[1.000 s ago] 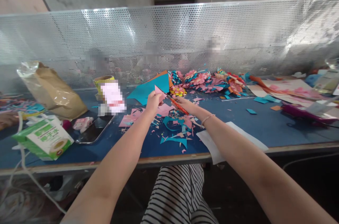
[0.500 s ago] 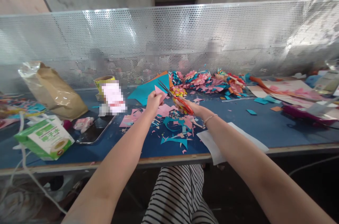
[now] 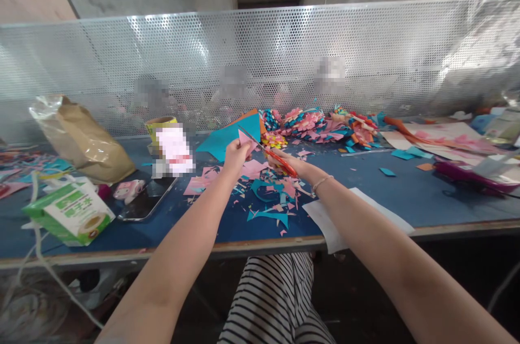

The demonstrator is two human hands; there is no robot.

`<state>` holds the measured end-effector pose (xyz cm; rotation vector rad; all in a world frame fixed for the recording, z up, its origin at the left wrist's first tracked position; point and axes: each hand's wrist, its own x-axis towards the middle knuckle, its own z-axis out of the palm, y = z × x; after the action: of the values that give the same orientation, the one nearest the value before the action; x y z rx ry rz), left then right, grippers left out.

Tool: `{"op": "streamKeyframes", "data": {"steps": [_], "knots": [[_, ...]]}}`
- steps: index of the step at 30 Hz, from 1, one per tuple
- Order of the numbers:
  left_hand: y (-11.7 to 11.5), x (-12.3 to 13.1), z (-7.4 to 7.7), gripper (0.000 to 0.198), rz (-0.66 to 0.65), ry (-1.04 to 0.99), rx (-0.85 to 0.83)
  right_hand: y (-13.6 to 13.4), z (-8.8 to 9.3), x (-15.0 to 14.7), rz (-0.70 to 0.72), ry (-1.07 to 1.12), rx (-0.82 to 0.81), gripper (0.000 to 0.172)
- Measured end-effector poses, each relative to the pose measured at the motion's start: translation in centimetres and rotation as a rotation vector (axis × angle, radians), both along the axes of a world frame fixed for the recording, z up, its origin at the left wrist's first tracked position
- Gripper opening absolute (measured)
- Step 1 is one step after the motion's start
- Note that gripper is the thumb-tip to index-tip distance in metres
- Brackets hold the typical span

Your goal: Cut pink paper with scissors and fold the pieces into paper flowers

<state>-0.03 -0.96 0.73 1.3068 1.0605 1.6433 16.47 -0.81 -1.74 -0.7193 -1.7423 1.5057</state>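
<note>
My left hand (image 3: 237,153) pinches a small folded-looking piece of pink paper (image 3: 245,138), held upright over the table. Around the red handles of a pair of scissors (image 3: 284,164) my right hand (image 3: 293,162) is closed. The blades point up and left, lying along the pink paper's right edge, and look nearly closed. Behind the paper lies a large blue sheet (image 3: 227,137) with an orange sheet under its far edge. Below my hands are pink sheets (image 3: 203,180) and a blue offcut (image 3: 268,218) among many small scraps.
Paper flowers (image 3: 300,123) are heaped behind my hands. On the left stand a brown paper bag (image 3: 87,143), a green box (image 3: 71,214) and a phone (image 3: 148,200). White paper (image 3: 361,208) hangs over the front edge. A perforated metal screen (image 3: 195,62) borders the table's back.
The scissor blades have closed along the pink paper, where they stood apart before. Both hands have stayed almost in place.
</note>
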Motion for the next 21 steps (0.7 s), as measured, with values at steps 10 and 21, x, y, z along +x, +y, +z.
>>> {"op": "streamKeyframes", "data": {"steps": [10, 21], "knots": [[0.4, -0.2, -0.2, 0.012, 0.019, 0.04, 0.001, 0.1, -0.1, 0.1, -0.031, -0.041, 0.03, 0.035], [0.5, -0.4, -0.2, 0.01, 0.013, 0.059, -0.018, 1.1, -0.9, 0.2, -0.023, -0.06, 0.102, 0.026]]}}
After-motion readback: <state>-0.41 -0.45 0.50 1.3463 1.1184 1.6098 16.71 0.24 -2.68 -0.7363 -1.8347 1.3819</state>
